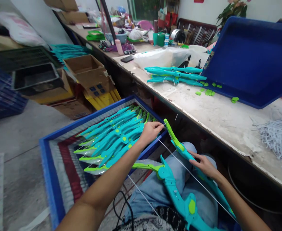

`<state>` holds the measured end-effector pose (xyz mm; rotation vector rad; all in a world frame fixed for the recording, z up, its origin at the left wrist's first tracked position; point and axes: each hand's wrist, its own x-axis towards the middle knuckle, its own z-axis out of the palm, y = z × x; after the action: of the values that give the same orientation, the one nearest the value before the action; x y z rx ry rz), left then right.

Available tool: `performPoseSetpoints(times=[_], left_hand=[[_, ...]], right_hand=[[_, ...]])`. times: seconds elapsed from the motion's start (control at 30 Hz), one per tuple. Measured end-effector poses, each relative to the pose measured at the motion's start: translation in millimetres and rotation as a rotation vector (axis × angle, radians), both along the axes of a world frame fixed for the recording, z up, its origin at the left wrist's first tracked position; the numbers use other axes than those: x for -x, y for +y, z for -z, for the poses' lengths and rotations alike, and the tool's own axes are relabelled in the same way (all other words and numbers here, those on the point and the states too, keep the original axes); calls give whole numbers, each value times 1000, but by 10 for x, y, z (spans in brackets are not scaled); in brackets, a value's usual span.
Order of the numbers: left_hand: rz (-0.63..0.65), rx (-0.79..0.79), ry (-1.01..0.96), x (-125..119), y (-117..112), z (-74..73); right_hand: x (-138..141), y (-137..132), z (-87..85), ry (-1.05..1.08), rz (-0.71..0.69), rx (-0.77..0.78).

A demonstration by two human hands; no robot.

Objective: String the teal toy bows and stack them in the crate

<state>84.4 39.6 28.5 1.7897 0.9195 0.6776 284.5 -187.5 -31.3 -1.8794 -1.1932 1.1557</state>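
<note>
left hand (152, 130) pinches string (177, 159) at the green tip of bow (179, 148). right hand (204, 165) grips the bow's teal limb. bow lies tilted over the lap, just below bench (218, 118) edge. second bow (172, 187) on lap beside it. crate (45, 150) of bows on the floor to the left.

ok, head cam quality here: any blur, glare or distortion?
Head view: there is wide-angle stretch toward the borders, so the forearms look long. The light is soft and even, with no hard shadows and no glare on the table. The left hand, right hand, toy bow and thin white string are sharp. The far clutter is small and slightly soft.
</note>
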Motion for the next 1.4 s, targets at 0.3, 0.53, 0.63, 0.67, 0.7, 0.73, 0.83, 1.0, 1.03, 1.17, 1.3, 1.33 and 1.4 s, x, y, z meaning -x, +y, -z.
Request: performPoseSetpoints(times=[0.3, 0.53, 0.63, 0.67, 0.7, 0.73, 0.83, 1.0, 1.03, 1.17, 1.3, 1.33, 1.4], left_hand=[[4, -29, -15, -54, -42, -38], [10, 108, -130, -77, -31, 66], [74, 232, -209, -26, -51, 97], [94, 252, -220, -4, -65, 104], [105, 258, -226, 18, -82, 112], [107, 252, -229, 40, -102, 121], [42, 203, -219, 99, -174, 161], [-94, 134, -172, 168, -295, 224], [-106, 116, -163, 180, -314, 229], [-104, 78, -135, 242, -355, 250], [-99, 85, -148, 306, -345, 283], [-107, 96, -153, 313, -341, 293], [-123, 139, -161, 314, -342, 314]], right_hand=[[34, 3, -16, 22, 7, -15], [66, -43, 22, -40, -1, -44], [98, -96, 119, -141, 4, -80], [107, -118, 156, -176, 0, -93], [115, -140, 188, -209, -8, -105], [121, -160, 211, -243, -23, -115], [137, -155, 171, -408, -94, -117], [309, 376, -262, -671, -106, -356], [377, 560, -363, -643, -106, -432], [654, 1266, -670, -535, -190, -618], [789, 1582, -806, -583, -332, -664], [808, 1595, -818, -607, -357, -669], [846, 1573, -811, -636, -376, -673]])
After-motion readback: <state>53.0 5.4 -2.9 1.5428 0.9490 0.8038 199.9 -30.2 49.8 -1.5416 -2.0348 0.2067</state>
